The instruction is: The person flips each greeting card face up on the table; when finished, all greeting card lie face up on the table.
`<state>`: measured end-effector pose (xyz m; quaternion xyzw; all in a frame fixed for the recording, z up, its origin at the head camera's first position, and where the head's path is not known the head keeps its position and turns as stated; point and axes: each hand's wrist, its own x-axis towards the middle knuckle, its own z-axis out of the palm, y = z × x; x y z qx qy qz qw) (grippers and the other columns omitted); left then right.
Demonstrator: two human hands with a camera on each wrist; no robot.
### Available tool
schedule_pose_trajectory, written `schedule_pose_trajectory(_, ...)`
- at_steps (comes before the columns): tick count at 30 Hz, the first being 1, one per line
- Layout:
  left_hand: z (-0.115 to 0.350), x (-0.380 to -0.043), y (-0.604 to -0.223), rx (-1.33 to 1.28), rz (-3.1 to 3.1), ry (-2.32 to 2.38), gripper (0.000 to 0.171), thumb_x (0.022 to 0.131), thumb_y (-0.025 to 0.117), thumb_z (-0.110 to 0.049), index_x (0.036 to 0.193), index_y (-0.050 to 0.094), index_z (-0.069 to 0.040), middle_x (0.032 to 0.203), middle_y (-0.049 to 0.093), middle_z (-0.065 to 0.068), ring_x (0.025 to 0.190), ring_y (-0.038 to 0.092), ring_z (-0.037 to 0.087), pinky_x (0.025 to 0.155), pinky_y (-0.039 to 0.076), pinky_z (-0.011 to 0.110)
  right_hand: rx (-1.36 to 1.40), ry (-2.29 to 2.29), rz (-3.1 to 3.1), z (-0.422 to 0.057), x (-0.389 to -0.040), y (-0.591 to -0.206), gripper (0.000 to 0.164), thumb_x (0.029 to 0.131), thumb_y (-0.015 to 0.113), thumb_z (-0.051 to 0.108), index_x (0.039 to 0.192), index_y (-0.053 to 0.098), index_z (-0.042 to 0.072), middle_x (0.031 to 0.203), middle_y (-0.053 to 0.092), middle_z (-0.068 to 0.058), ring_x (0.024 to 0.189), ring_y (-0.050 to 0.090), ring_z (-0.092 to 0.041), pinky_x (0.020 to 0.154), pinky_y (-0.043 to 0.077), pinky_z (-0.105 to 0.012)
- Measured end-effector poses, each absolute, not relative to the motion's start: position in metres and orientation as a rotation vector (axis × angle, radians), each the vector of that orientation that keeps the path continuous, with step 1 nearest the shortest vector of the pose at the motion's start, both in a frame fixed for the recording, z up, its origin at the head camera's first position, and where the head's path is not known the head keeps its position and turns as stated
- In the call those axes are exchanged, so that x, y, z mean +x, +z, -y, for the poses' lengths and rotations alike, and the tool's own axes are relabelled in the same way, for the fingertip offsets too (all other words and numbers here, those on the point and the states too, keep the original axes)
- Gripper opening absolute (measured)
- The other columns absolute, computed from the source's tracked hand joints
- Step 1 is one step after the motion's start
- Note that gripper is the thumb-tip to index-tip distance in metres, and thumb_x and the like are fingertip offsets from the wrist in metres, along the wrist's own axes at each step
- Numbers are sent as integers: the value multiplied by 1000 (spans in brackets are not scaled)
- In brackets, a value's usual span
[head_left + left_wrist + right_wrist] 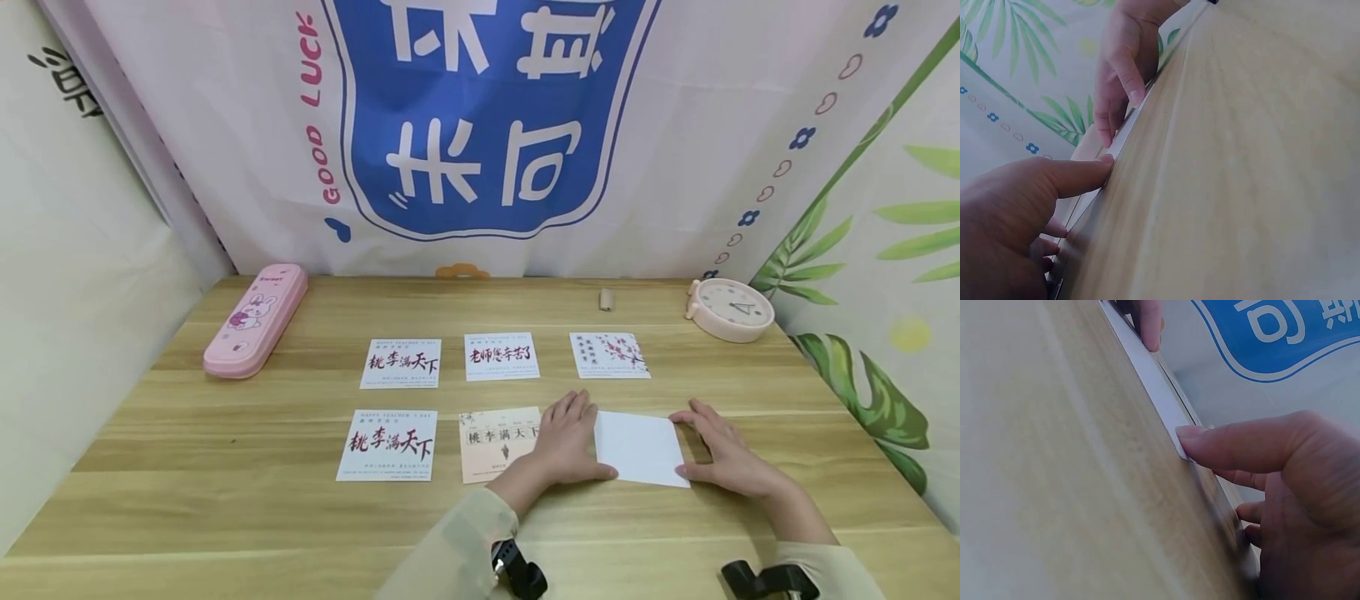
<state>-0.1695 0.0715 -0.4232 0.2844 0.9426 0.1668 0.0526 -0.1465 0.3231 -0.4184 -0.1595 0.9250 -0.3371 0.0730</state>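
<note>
A blank white card (640, 448) lies between my two hands at the right of the tabletop. My left hand (567, 437) holds its left side, thumb at the near corner and fingers toward the far one. Its wrist and fingers overlap a beige printed card (483, 450). On the opposite side, my right hand (727, 450) holds the white card with the thumb at the near right corner and the forefinger at the far right corner. The right wrist view shows the right thumb (1241, 447) on the white card's corner (1154, 384), low over the wood.
Beyond the hands, a row of printed cards includes one with red blossoms (610, 356). Another red-lettered card (387, 446) lies at the near left. A pink pencil case (255, 321) stands back left, a round pink clock (731, 310) back right, near a small beige object (606, 300).
</note>
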Motion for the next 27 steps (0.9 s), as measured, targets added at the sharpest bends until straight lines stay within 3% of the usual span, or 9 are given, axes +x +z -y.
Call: schedule_pose_trajectory(27, -70, -169, -424, 893, -2874, 523, 93, 65, 62, -58, 132, 31, -3, 140, 19, 10, 127, 11, 21, 101, 11, 35, -470, -1108, -2718, -324, -147, -420, 56, 71, 69, 15, 114, 34, 6, 133, 4, -34, 119, -5, -51, 85, -7, -64)
